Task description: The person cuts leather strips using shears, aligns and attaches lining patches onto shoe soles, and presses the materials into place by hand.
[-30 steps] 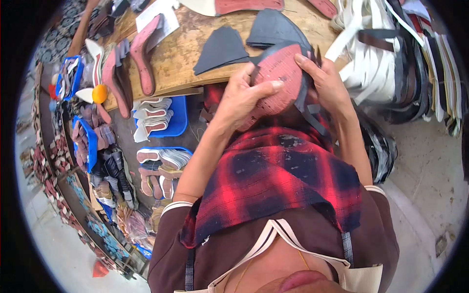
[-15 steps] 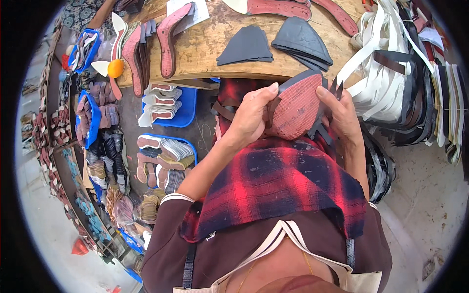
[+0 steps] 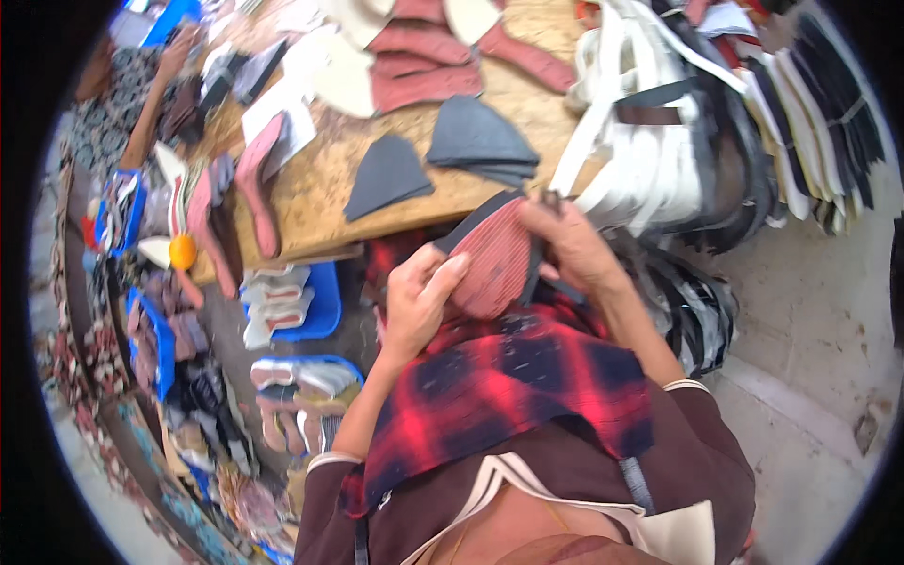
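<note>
While a blue tray (image 3: 327, 306) sits at nine o'clock, I see the left hand (image 3: 419, 299) gripping a ridged reddish piece (image 3: 492, 264), my clock's centre, by its eight-o'clock edge; the right hand (image 3: 576, 247) grasps its two-o'clock side, and white straps (image 3: 648, 174) bunch farther out that way.
</note>
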The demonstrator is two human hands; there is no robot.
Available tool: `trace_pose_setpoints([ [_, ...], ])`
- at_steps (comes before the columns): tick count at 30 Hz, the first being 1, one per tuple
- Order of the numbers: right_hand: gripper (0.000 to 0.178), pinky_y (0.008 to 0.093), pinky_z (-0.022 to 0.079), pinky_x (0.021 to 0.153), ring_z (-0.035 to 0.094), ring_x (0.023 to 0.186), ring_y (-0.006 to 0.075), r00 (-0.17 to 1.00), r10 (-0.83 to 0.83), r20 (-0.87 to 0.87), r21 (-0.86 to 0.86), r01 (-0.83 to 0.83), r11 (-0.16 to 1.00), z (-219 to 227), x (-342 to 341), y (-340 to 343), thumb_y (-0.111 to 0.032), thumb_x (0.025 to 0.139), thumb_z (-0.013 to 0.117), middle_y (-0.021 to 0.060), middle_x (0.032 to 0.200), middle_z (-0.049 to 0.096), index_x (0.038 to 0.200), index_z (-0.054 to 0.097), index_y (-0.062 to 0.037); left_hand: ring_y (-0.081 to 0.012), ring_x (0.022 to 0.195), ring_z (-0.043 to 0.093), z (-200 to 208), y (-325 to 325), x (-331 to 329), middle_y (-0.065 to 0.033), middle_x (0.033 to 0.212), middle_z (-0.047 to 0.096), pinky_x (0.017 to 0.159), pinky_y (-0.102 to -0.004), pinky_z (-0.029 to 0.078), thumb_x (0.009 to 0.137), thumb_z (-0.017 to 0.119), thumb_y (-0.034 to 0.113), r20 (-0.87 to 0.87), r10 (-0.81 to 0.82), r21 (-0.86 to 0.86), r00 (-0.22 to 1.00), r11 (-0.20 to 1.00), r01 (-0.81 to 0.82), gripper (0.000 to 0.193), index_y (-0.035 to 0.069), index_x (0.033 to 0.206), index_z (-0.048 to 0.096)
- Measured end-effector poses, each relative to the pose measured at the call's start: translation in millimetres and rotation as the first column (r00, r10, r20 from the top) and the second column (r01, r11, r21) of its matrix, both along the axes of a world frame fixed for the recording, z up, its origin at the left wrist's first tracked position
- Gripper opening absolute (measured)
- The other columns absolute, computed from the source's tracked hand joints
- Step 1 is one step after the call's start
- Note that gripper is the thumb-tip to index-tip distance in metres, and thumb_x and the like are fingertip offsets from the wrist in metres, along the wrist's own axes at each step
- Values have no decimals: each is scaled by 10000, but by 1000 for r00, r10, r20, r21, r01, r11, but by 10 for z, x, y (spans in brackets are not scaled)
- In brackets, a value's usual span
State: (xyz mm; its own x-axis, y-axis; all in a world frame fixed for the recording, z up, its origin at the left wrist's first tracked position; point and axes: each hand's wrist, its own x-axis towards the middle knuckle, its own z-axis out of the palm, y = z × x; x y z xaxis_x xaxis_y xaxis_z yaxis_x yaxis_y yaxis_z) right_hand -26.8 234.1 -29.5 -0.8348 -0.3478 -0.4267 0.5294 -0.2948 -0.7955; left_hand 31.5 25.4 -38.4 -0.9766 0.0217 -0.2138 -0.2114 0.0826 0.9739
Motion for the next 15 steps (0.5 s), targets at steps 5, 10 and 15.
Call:
trace_pose_setpoints([
  [5,141,178,284,356,418,445,19,982,-187,-16,-125,184,975,186,-169,-35,-235,912,624,-51,677,536,884,583,-103,-122,678,521,34,152,-12,-36,801,570,598,-308,420,789,733,121,-136,153,217,979,969,-122,309,24,1039,581],
  [10,283,221,405,496,548,697,90,807,-310,-503,499,564,658,310,-571,733,-199,904,611,24,806,625,1145,554,-65,-340,849,591,-192,-89,16,-137,896,574,728,-417,486,659,807,257,-384,-258,-622,887,782,-42,573,69,1130,542],
  [15,392,218,381,643,442,688,83,684,44,-728,666,691,283,-204,-1093,2039,-289,879,684,-12,767,507,1074,556,26,-384,886,605,-119,-771,-289,-206,958,582,742,-410,488,665,821,272,-591,158,-476,791,723,-500,564,-8,1069,545],
])
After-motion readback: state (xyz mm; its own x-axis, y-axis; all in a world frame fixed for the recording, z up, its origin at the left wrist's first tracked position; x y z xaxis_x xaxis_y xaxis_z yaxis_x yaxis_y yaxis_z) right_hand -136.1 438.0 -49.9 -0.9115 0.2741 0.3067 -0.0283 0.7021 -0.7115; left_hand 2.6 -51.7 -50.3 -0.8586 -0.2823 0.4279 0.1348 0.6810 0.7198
